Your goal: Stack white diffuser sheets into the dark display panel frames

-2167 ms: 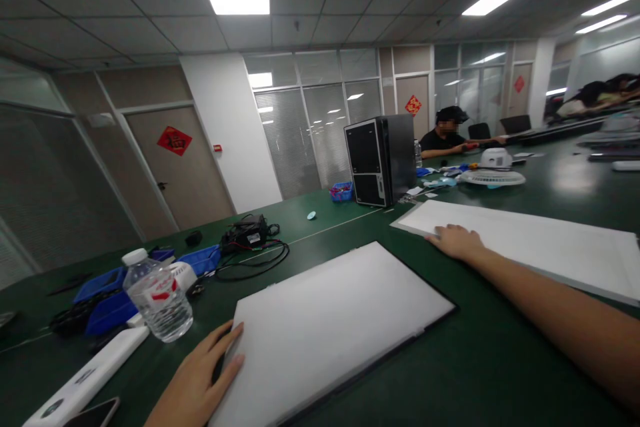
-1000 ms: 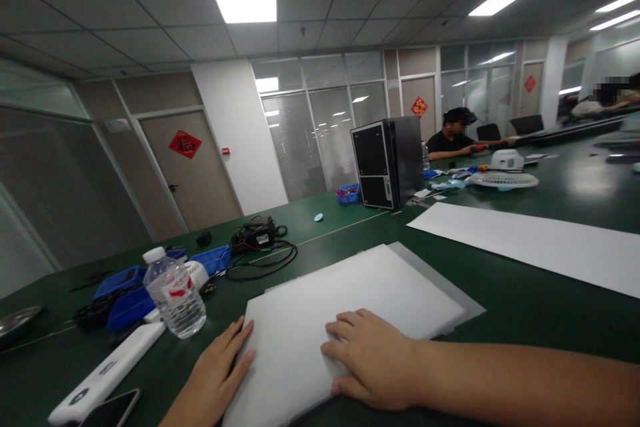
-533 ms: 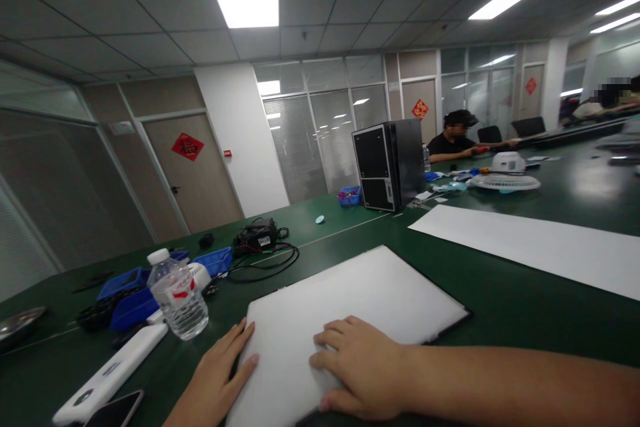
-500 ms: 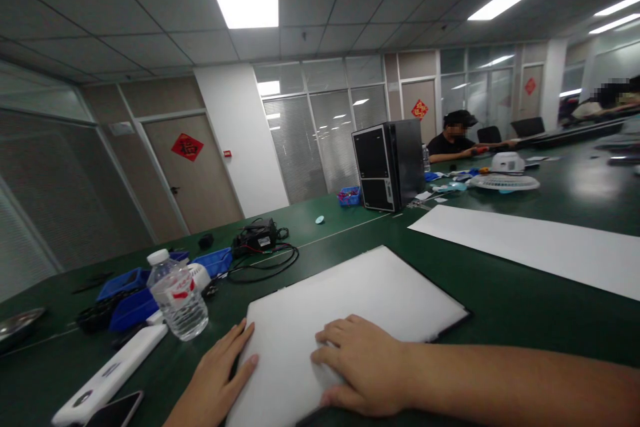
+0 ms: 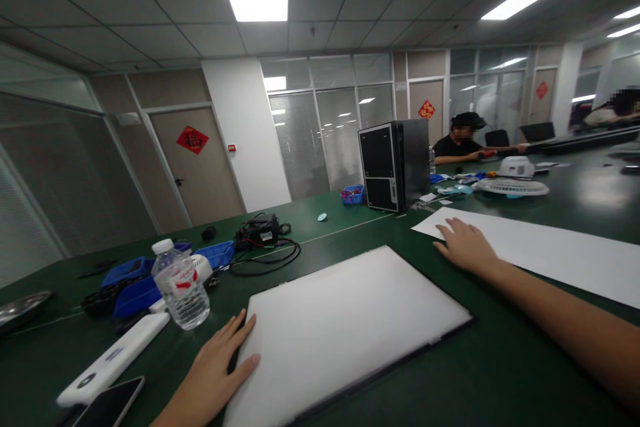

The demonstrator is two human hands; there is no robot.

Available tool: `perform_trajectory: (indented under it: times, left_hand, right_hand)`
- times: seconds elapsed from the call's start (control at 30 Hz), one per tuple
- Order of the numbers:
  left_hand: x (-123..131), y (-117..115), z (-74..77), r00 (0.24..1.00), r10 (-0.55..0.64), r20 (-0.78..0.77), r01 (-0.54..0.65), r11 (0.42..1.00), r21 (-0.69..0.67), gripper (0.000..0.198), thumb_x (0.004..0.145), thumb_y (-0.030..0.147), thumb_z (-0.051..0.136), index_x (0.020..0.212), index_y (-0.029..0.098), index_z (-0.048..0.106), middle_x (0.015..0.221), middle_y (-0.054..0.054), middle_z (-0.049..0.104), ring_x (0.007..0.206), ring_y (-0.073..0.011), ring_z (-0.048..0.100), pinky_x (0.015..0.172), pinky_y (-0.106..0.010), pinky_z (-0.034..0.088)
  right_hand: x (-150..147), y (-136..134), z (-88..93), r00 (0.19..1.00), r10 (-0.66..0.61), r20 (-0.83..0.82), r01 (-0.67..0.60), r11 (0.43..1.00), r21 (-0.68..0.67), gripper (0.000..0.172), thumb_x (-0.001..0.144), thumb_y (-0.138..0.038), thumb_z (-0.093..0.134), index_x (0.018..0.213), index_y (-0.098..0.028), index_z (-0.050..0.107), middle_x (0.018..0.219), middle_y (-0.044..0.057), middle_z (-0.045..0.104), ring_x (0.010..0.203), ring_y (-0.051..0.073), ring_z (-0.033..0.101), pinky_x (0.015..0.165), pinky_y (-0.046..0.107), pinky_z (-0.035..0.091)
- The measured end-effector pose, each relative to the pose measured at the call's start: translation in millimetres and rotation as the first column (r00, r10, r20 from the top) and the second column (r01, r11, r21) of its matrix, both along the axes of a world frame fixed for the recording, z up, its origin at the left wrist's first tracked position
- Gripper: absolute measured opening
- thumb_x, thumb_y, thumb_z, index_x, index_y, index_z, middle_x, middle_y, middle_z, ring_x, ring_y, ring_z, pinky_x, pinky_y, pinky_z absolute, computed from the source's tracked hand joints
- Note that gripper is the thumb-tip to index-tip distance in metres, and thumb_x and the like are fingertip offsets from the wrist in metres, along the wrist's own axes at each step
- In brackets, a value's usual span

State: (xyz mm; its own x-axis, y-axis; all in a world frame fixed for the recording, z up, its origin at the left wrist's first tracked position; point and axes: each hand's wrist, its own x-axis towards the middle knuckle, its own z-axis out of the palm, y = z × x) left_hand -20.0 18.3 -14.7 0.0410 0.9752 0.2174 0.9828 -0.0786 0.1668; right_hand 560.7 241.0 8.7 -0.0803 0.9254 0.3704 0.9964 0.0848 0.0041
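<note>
A white flat panel with a thin black frame (image 5: 350,327) lies on the green table in front of me. My left hand (image 5: 215,373) rests flat and open against the panel's near left corner. My right hand (image 5: 465,247) is stretched out to the right, fingers flat on the near end of a long white sheet (image 5: 560,253) that lies on the table beyond the panel. Neither hand grips anything.
A water bottle (image 5: 180,283), a white oblong device (image 5: 113,360) and a phone (image 5: 110,403) lie at the left. Blue trays (image 5: 130,280), black cables (image 5: 265,247) and a black computer case (image 5: 393,163) stand farther back. Another person (image 5: 463,140) sits at the far end.
My right hand has left the panel's top and moved right to the long white sheet. The sheets on the panel now lie flush in its frame. My left hand stays at the corner.
</note>
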Motion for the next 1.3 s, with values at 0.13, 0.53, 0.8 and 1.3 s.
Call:
perform_trajectory:
  times: [0.13,0.53,0.8,1.3]
  left_hand:
    - [3.5,4.9,-4.8,1.0,0.0,0.006,0.0,1.0,0.011,0.065,0.089,0.061,0.051,0.145,0.028,0.049,0.156,-0.006,0.041,0.143,-0.0329,0.04,0.115,-0.054,0.035]
    - [9.2,8.6,-6.9,1.0,-0.02,-0.011,0.02,0.999,0.028,0.061,0.089,0.057,0.053,0.143,0.028,0.052,0.154,-0.004,0.045,0.14,-0.0323,0.044,0.114,-0.054,0.036]
    - [9.2,4.0,-3.4,1.0,-0.011,-0.01,0.011,1.0,0.026,0.061,0.09,0.058,0.05,0.144,0.029,0.051,0.155,-0.004,0.044,0.141,-0.0312,0.044,0.115,-0.054,0.036]
    - [6.9,8.0,-9.0,1.0,-0.02,-0.003,0.02,0.999,0.043,0.06,0.09,0.057,0.052,0.144,0.031,0.051,0.155,-0.004,0.045,0.141,-0.0316,0.044,0.114,-0.054,0.037]
  right_hand:
    - [55.3,19.2,-24.4,0.976,-0.215,-0.041,0.208,0.969,-0.137,0.071,0.093,-0.061,0.035,0.135,-0.008,0.054,0.138,0.032,0.049,0.129,0.049,0.043,0.095,0.069,0.036]
    - [33.9,4.7,-9.4,0.996,-0.087,0.008,0.087,0.983,-0.161,0.04,0.096,-0.026,0.033,0.115,-0.009,0.064,0.109,0.027,0.068,0.096,0.033,0.067,0.079,0.044,0.047]
    - [-62.7,-56.3,22.3,0.936,0.35,0.048,-0.343,0.933,-0.114,0.034,0.092,-0.029,0.042,0.114,-0.02,0.066,0.105,0.013,0.073,0.094,0.028,0.067,0.081,0.038,0.045]
    - [-126.3,-111.1,20.5,0.629,0.77,-0.109,-0.778,0.625,-0.068,0.038,0.101,-0.038,0.038,0.11,-0.02,0.071,0.108,0.009,0.072,0.1,0.022,0.064,0.091,0.038,0.043]
